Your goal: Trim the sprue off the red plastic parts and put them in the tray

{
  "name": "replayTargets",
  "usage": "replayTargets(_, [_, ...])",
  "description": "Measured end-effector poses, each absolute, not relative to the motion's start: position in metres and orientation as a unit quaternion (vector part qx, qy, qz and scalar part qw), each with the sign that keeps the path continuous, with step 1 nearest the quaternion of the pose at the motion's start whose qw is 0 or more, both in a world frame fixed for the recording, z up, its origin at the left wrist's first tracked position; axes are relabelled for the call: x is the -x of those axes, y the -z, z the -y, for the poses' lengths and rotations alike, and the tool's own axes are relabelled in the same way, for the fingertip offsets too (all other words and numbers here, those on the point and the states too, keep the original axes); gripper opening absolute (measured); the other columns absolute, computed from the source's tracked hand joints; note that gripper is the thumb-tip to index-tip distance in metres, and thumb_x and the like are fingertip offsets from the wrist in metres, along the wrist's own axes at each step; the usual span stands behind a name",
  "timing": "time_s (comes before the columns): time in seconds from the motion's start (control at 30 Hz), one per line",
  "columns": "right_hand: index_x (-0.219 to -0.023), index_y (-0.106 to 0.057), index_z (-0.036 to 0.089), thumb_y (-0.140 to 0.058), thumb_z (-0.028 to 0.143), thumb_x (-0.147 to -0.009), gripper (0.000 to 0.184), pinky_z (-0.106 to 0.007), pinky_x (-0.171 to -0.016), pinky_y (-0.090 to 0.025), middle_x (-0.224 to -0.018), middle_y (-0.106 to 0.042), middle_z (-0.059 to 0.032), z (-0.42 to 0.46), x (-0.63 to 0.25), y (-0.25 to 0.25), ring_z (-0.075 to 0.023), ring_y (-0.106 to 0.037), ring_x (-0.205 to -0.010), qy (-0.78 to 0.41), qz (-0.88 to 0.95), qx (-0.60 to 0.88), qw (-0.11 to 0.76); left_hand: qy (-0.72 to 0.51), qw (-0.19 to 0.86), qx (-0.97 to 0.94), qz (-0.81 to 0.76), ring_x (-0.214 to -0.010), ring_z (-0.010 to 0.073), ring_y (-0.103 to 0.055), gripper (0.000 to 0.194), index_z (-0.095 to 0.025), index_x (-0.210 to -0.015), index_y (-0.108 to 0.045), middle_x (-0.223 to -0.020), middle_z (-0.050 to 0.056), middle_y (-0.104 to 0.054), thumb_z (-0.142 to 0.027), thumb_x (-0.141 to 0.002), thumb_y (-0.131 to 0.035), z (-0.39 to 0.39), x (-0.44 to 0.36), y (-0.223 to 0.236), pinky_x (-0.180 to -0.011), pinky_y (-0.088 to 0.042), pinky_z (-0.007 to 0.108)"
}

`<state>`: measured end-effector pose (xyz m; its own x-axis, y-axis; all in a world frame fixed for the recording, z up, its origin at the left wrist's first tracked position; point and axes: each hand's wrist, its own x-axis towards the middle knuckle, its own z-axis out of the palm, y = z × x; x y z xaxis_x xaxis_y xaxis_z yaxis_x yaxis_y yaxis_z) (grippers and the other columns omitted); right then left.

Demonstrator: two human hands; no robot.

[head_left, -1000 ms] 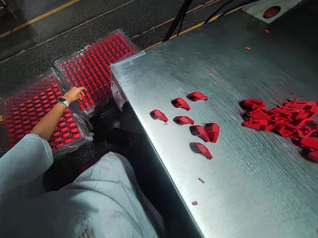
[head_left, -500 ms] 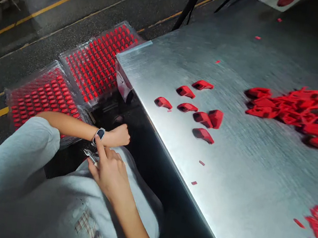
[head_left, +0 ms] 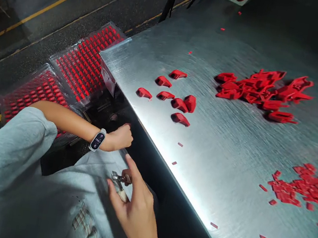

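Note:
My left hand [head_left: 121,137] is closed in a loose fist above my lap, with nothing showing in it. On that wrist a smart band [head_left: 97,140] has its screen lit. My right hand [head_left: 139,204] holds small metal nippers [head_left: 119,180] against the palm, jaws pointing up and left. Its index finger and thumb are stretched out, apart from the band. On the metal table to the right lie several red whistle-shaped plastic parts [head_left: 180,119], nearest to my hands. Farther right is a heap of similar red parts [head_left: 254,88].
Small red scraps [head_left: 311,187] are piled at the right of the metal table [head_left: 214,168], with loose bits scattered about. Clear trays [head_left: 87,65] filled with rows of red parts stand beyond the table's left corner. The table edge runs diagonally beside my lap.
My right index finger has left the band's screen, and that hand has moved right and down with the nippers. The screen has lit up. The view has shifted right.

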<state>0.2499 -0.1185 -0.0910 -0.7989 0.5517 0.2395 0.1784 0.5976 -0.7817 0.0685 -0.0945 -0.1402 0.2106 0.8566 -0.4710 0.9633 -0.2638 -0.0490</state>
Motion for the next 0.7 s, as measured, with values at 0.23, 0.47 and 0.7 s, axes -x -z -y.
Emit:
replayTargets(0.23, [-0.152, -0.048, 0.022, -0.054, 0.036, -0.109, 0.045, -0.025, -0.076, -0.064, -0.094, -0.073, -0.0038, 0.117, -0.290, 0.089, -0.0161, -0.074, -0.074, -0.388, 0.846, 0.261, 0.255, 0.201, 0.159, -0.831, -0.494, -0.070, 0.0204, -0.071, 0.011, -0.021, -0.089, -0.078, -0.078, 0.007, -0.078, -0.010, -0.085, -0.077, 0.095, -0.068, 0.050, -0.064, -0.042, 0.035])
replayTargets(0.47, [-0.148, -0.052, 0.020, -0.058, 0.031, -0.106, 0.044, -0.026, -0.080, -0.066, -0.108, -0.079, -0.0087, 0.120, -0.309, 0.096, -0.0174, -0.078, -0.082, -0.363, 0.838, 0.313, 0.261, 0.057, -0.005, -0.816, -0.575, -0.103, 0.0259, -0.071, 0.024, -0.013, -0.127, -0.064, -0.130, 0.015, -0.068, -0.017, -0.104, -0.059, 0.028, -0.047, 0.014, -0.071, -0.050, 0.033])
replayTargets(0.7, [-0.136, -0.064, 0.021, -0.060, 0.025, -0.103, 0.033, -0.026, -0.077, -0.066, -0.103, -0.079, -0.0068, 0.123, -0.312, 0.103, -0.0179, -0.078, -0.082, -0.395, 0.811, 0.338, 0.266, 0.050, 0.016, -0.821, -0.569, -0.100, 0.0269, -0.071, 0.022, -0.013, -0.120, -0.070, -0.123, 0.016, -0.066, -0.026, -0.103, -0.064, 0.000, -0.034, 0.036, -0.079, -0.053, 0.035])
